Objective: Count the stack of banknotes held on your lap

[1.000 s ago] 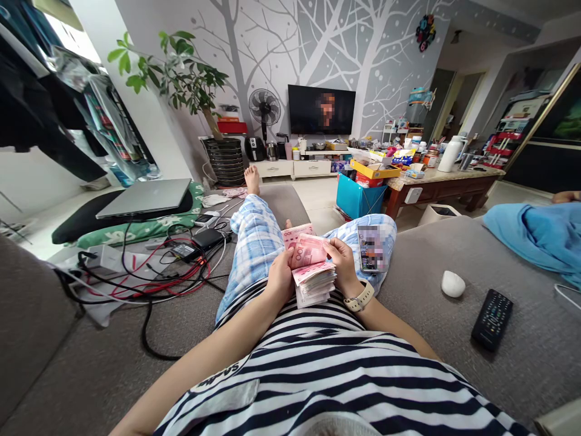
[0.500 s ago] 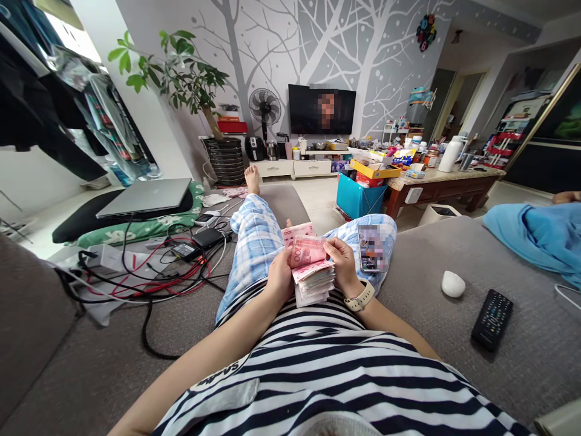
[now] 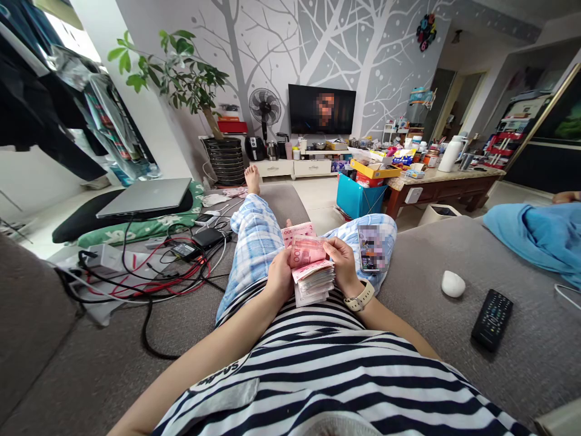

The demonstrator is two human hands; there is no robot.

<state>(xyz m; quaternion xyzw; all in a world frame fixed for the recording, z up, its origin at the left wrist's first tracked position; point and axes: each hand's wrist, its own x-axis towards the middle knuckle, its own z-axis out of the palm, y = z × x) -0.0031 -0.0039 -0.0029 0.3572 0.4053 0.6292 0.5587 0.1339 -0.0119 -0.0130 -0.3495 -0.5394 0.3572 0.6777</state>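
Note:
A thick stack of pink banknotes (image 3: pixel 313 281) is held over my lap, its lower part fanned into many edges. My left hand (image 3: pixel 280 275) is closed around the left side of the stack. On the right side, my right hand (image 3: pixel 342 263) pinches the notes at their top right edge; a pale watch (image 3: pixel 361 295) is on that wrist. The top notes bend upward between both hands, and more pink notes show just beyond them. A phone (image 3: pixel 371 249) with a lit screen lies on my right thigh.
To the right on the grey sofa (image 3: pixel 422 266) are a white mouse (image 3: pixel 452 284), a black remote (image 3: pixel 492 320) and a blue cloth (image 3: pixel 535 236). Tangled cables (image 3: pixel 149 290) and a laptop (image 3: pixel 145 197) lie at left. A cluttered table (image 3: pixel 472 175) stands ahead right.

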